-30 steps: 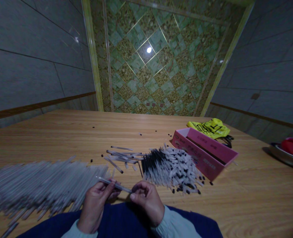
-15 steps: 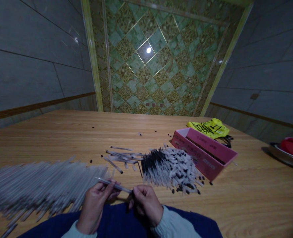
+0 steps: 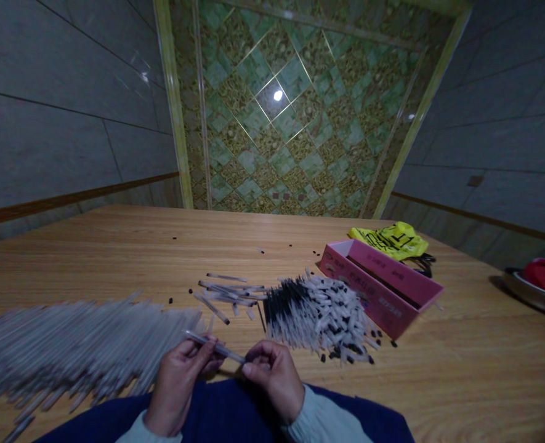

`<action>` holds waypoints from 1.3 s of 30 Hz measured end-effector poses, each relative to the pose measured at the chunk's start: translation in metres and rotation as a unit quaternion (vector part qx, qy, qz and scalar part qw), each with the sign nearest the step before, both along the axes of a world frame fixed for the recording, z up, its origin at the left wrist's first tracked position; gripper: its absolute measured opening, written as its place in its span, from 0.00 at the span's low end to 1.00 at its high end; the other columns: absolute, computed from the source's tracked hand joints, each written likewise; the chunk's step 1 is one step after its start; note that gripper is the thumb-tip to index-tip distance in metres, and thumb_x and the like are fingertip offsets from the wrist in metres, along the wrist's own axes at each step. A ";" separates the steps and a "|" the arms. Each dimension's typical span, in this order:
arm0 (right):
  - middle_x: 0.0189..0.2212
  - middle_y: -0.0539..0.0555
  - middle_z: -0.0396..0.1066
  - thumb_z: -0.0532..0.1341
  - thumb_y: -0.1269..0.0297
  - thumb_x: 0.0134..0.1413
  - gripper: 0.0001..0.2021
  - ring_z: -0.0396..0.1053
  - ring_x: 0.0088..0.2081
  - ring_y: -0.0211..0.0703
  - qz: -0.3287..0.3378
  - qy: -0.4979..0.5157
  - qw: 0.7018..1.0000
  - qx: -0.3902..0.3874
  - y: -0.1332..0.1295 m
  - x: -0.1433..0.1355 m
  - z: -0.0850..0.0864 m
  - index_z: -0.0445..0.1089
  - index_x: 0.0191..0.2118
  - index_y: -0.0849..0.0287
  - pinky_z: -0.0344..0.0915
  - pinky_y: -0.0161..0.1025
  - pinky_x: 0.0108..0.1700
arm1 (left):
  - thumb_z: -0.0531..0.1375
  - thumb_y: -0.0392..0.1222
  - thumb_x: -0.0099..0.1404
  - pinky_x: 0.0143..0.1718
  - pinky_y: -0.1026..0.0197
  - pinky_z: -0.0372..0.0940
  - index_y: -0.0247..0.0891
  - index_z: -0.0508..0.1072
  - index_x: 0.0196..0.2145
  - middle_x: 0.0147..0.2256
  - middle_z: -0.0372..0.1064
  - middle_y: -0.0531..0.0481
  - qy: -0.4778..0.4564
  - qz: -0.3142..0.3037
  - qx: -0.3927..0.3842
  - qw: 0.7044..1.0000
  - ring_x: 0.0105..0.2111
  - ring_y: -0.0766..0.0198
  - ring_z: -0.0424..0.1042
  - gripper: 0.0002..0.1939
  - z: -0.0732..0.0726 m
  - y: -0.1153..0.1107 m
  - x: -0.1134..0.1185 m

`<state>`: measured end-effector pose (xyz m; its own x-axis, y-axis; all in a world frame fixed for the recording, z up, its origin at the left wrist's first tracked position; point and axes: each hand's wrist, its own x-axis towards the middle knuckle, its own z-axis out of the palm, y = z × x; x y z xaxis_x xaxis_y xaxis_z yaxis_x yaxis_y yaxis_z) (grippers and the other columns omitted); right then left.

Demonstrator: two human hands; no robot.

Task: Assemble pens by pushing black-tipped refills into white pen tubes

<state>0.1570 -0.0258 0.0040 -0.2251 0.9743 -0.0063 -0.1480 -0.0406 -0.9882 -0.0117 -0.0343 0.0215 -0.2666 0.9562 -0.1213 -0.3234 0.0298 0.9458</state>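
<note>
Left of pink box (image 3: 377, 292), steady clear pen barrel (image 3: 231, 353) with left grip (image 3: 177, 372), closed around it; align right grip (image 3: 273, 373), pinched on barrel's end.

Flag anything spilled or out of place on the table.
Small black pieces lie strewn across the brown wooden table, looking like strays from the heap of whitish plastic pieces beside the open pink box.

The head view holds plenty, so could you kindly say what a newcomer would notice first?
Probably the long, open pink cardboard box, right of centre on the wooden table, with the bright yellow, black-marked bag behind it. Next comes the broad heap of thin translucent tubes at the left, then the slim translucent tube held between the left hand and right hand.
</note>
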 end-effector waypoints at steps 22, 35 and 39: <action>0.11 0.45 0.61 0.67 0.48 0.36 0.21 0.51 0.12 0.26 0.097 0.022 0.993 -0.061 0.002 0.004 -0.001 0.69 0.22 0.67 0.43 0.28 0.16 | 0.66 0.49 0.49 0.26 0.67 0.65 0.33 0.74 0.28 0.24 0.72 0.52 0.009 0.016 0.004 1.000 0.25 0.66 0.70 0.15 0.001 0.002 -0.007; 0.19 0.46 0.66 0.68 0.50 0.33 0.21 0.58 0.19 0.27 0.441 -0.045 0.891 -0.094 -0.015 0.023 0.018 0.75 0.29 0.65 0.54 0.28 0.24 | 0.56 0.56 0.56 0.27 0.62 0.61 0.39 0.74 0.42 0.32 0.71 0.50 0.309 0.214 0.008 0.927 0.26 0.63 0.66 0.22 0.014 0.008 -0.064; 0.19 0.47 0.68 0.68 0.55 0.37 0.15 0.60 0.20 0.29 0.365 -0.022 0.928 -0.076 -0.013 0.019 0.021 0.75 0.26 0.64 0.55 0.29 0.25 | 0.50 0.55 0.61 0.30 0.58 0.60 0.38 0.73 0.44 0.41 0.72 0.44 0.646 0.216 -0.033 0.732 0.32 0.55 0.70 0.23 0.017 0.009 -0.084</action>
